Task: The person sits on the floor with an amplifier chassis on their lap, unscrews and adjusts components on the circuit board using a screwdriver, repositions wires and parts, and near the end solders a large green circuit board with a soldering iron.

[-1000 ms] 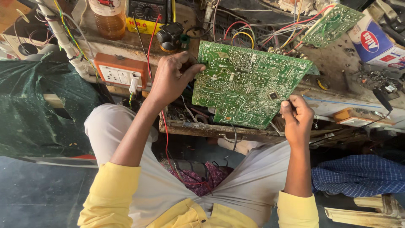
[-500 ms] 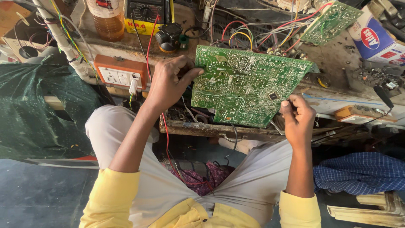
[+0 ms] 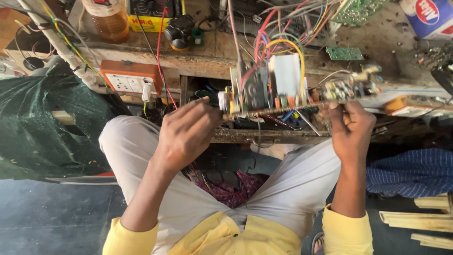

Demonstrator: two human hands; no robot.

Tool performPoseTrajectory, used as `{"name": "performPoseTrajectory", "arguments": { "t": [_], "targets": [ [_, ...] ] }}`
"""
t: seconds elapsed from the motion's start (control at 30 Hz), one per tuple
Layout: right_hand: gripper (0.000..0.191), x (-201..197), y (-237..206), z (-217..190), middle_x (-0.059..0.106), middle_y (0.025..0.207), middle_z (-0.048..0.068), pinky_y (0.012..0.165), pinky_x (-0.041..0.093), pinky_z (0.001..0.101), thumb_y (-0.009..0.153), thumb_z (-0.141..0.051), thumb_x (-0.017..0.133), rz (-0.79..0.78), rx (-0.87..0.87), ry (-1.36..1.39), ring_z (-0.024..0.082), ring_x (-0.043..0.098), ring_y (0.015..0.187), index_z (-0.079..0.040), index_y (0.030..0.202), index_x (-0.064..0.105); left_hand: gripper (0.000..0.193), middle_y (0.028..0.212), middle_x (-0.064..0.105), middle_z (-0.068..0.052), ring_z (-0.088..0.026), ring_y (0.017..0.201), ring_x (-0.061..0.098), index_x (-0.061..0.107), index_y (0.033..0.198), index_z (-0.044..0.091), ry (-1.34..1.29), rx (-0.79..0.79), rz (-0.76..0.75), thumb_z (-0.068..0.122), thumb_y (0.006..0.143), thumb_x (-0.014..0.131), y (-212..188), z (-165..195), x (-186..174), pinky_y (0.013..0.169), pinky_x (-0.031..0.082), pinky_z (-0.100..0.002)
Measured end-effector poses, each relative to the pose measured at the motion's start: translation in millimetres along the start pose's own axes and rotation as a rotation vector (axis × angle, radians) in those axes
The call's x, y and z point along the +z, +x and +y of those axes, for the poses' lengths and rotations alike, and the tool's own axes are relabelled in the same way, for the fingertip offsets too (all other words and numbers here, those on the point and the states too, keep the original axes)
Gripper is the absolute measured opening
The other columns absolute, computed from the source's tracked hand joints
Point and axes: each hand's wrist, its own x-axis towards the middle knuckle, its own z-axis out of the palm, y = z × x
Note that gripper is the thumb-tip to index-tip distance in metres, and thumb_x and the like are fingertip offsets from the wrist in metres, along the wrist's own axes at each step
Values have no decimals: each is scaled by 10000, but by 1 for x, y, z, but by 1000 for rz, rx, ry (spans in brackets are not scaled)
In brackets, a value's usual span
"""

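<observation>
The bench fills twelve o'clock, wires tangled across it. Before it the board lies edge-on, the left hand pinching its nine o'clock end, the right hand its three o'clock end. Its trailing wires, probably attached, could snag and tear loose.

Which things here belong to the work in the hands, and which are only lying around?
In hand:
- circuit board, seen edge-on, held at both ends
- left hand
- right hand
- coloured wires running to the board

Lying about:
- small green board
- orange socket box
- bottle of amber liquid
- blue checked cloth
</observation>
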Motion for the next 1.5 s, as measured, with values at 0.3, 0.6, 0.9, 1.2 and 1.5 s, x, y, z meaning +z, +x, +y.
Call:
{"name": "performPoseTrajectory", "arguments": {
  "t": [0.3,0.6,0.9,1.2,1.5],
  "targets": [
    [211,-1,24,61,680,1150,61,1005,555,343,1088,-206,626,-7,114,926,166,674,1082,-32,1207,633,160,1055,673,-121,-277,1042,699,680,956,7,344,315,58,-38,848,790,-8,-17,32,1055,597,-451],
    [145,30,35,88,693,1098,47,926,541,239,1123,-123,632,-60,53,729,103,668,1013,2,1197,632,244,1068,681,-145,-296,1051,697,685,998,-11,332,204,-134,31,762,735,-22,-45,63,1076,576,-461],
    [145,41,42,104,710,1091,17,882,542,224,1038,-101,714,-53,10,649,90,668,997,-19,1152,677,247,1058,687,-135,-349,970,696,678,1042,-5,77,-259,-130,-109,829,745,-37,-47,96,891,573,-419],
    [273,23,34,85,661,1028,28,696,381,219,1070,-214,738,161,-254,117,76,532,822,31,1190,718,676,1405,609,-159,-209,1183,689,344,1527,45,-918,-939,322,-117,948,655,-78,25,139,1049,584,-341],
    [324,29,10,-5,668,1271,135,1015,505,390,1054,-129,813,-127,-630,-252,298,652,1169,23,1300,668,529,1327,636,-179,-223,1216,659,481,1386,-112,-1213,-1064,366,-60,941,762,-70,51,186,1090,545,-351]
  ]
}}
